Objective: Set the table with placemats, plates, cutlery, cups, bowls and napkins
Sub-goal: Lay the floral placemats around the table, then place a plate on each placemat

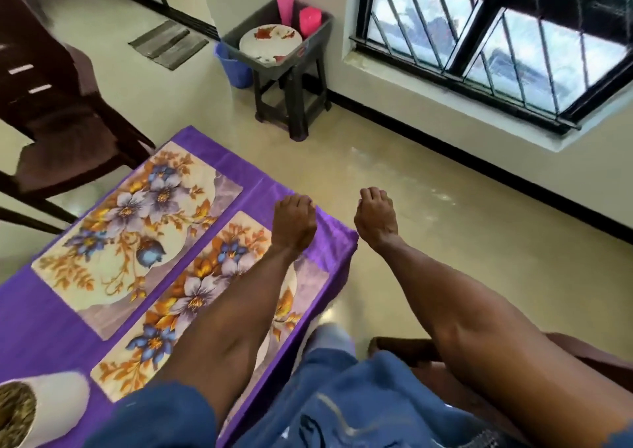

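Note:
Two floral placemats lie side by side on the purple tablecloth [27,314]: the far placemat [130,238] and the near placemat [205,297], which my left forearm partly covers. My left hand [294,223] hovers over the table's right end, fingers loosely curled, holding nothing. My right hand [375,216] hangs the same way just past the table's edge, above the floor. Across the floor, a grey tub [313,41] on a dark stool [294,101] holds a white plate with red leaves [270,41] and two pink cups [310,21].
A dark wooden chair [58,122] stands at the table's far left side. Another chair [455,372] is under my right arm. A white pot [51,403] sits on the table's near left corner. A blue bucket [234,69] stands beside the stool, and a barred window [496,36] is on the right.

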Motion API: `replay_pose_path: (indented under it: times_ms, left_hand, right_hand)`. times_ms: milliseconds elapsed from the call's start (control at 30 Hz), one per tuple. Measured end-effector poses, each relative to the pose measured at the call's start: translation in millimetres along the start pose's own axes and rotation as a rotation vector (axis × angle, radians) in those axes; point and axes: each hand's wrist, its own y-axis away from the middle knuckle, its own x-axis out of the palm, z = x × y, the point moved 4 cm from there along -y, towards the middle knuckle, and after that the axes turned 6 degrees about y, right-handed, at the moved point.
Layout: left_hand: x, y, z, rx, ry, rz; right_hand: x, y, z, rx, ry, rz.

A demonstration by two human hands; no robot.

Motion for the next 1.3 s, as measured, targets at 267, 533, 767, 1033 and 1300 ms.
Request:
replay_pose_path:
  times_ms: [267, 533, 767, 1033, 1300]
  left_hand:
    - [73.1, -103.2, -30.7, 0.05, -0.045, 0.086]
    - [149.3, -199.0, -20.4, -0.216, 0.032, 0.304]
    - [172.9, -239.6, 10.6, -0.491, 0.079, 0.465]
    - [200.9, -288.6, 32.5, -0.655, -0.003, 0.527]
    - [219.4, -389.1, 47.7, -0.845, -0.046, 0.419]
  right_hand:
    - [-3.1, -84.6, -40.1, -0.013, 0.012, 0.051]
    - [19.4, -212.6, -82.4, -0.086, 0.021, 0.301]
    - [32.6, -292.3, -72.5, -0.129, 0.064, 0.503]
    - [50.5, -375.4, -65.2, -0.198, 0.032, 0.604]
    - [36.4, -518.3, -59.8, -0.38, -0.026, 0.588]
